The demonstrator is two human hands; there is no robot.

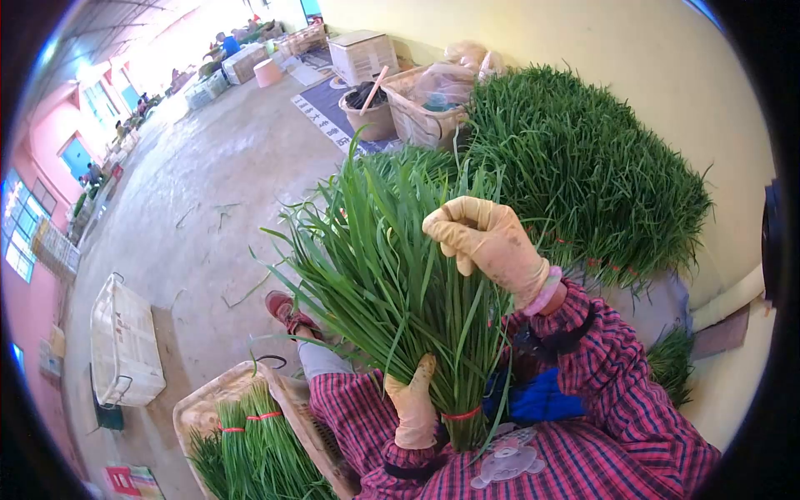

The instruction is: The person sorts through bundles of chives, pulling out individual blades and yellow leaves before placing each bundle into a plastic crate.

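A large bunch of long green leafy stalks (392, 258) stands upright in front of me, a red band (462, 414) around its lower end. My left hand (414, 402), in a stained cream glove, is wrapped round the lower left side of the stalks. At the upper right of the bunch is my right hand (483, 239), also gloved, with its fingers curled and pressed together beside the leaves. Whether a thin leaf is between those fingers is too small to tell.
A crate (292, 408) with red-banded bunches is at lower left, a white bin (125, 342) beyond it. Piled greens (583, 167) lie along the right wall. A basket (417, 112) with plastic bags and a bucket (367, 121) stand ahead. People are far off at left.
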